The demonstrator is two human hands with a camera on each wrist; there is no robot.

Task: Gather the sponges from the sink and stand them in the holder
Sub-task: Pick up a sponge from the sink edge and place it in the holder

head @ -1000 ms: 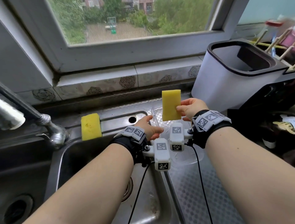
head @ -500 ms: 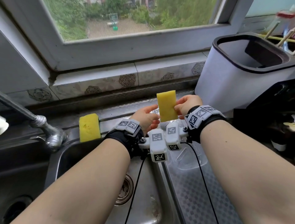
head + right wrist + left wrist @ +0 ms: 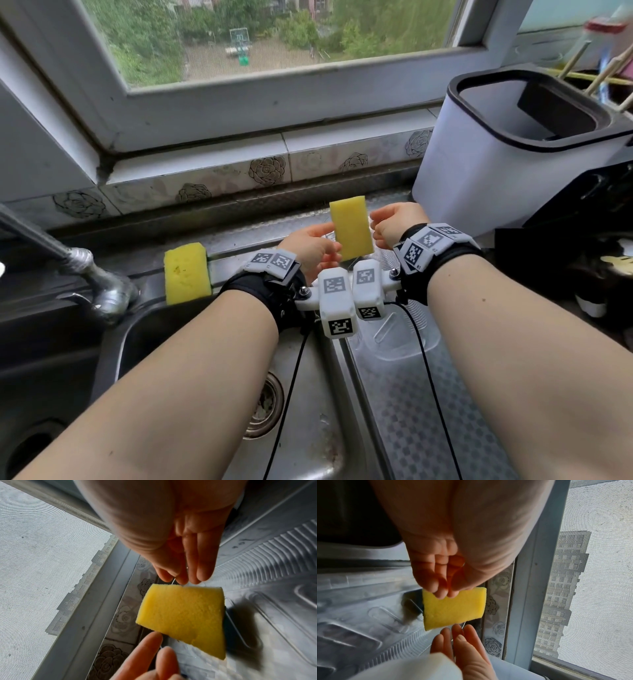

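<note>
A yellow sponge (image 3: 351, 229) stands upright, leaning a little left, between my two hands over the clear holder (image 3: 399, 337) on the drainboard. Its lower end is hidden behind the wrist cameras. My left hand (image 3: 317, 245) has straight fingers (image 3: 442, 590) that touch the edge of the sponge (image 3: 453, 608). Fingers (image 3: 193, 566) of my right hand (image 3: 394, 222) are straight and sit a small gap off the sponge (image 3: 181, 615). A second yellow sponge (image 3: 186, 273) rests on the sink's back rim, left of my left wrist.
The tap (image 3: 92, 277) slants in from the left over the steel sink (image 3: 308, 445), whose drain (image 3: 265, 407) lies between my forearms. A white bin with a black rim (image 3: 496, 178) stands right of the hands. The ribbed drainboard (image 3: 411, 438) runs along the right, the tiled sill (image 3: 267, 171) behind.
My right hand has let go of the sponge and its fingers have straightened. The left hand came up to the sponge's left edge. The sponge shifted slightly left and now leans.
</note>
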